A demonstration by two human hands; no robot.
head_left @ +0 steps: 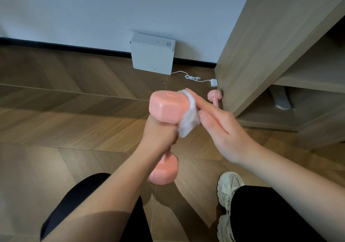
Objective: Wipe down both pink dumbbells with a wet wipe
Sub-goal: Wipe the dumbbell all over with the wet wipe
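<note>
My left hand (pixel 160 133) grips the handle of a pink dumbbell (pixel 166 107) and holds it upright above the floor; its lower head shows below my wrist. My right hand (pixel 220 127) presses a white wet wipe (pixel 188 118) with straight fingers against the right side of the upper head. A second pink dumbbell (pixel 214 96) lies on the floor behind my right hand, against the wooden cabinet; most of it is hidden.
A wooden cabinet (pixel 261 54) with open shelves stands at the right. A white box (pixel 152 54) leans on the wall, with a white cable and plug (pixel 213 82) on the wooden floor. My knees and a pale sneaker (pixel 228 187) are at the bottom.
</note>
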